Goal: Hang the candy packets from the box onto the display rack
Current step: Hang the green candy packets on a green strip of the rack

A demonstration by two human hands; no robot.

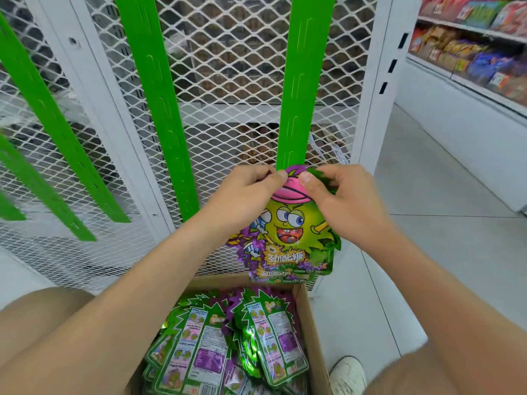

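**Desk:** Two hands on one packet?

**Photographer:** Yes. The left hand [248,195] and the right hand [342,201] each pinch the top of the packet [288,232] between thumb and curled fingers. The thumbs nearly meet over its pink cap.

**Desk:** Where is it?

**Photographer:** It is held upright, cartoon face to the camera, in front of the white mesh rack [233,67]. Its top meets the lower end of a green strip [295,109] that hangs on the mesh. A second printed edge shows just behind its bottom. The packet hangs above the far end of the box [315,332].

**Desk:** And the box?

**Photographer:** It is open cardboard, standing on the floor [456,252] at the foot of the rack. It is full of packets [228,346] lying back side up.

**Desk:** Surroundings?

**Photographer:** More strips [159,109] hang to the left. Blurred shelves [470,47] of snacks stand at right. A white shoe [348,373] sits just beside the box's right wall.
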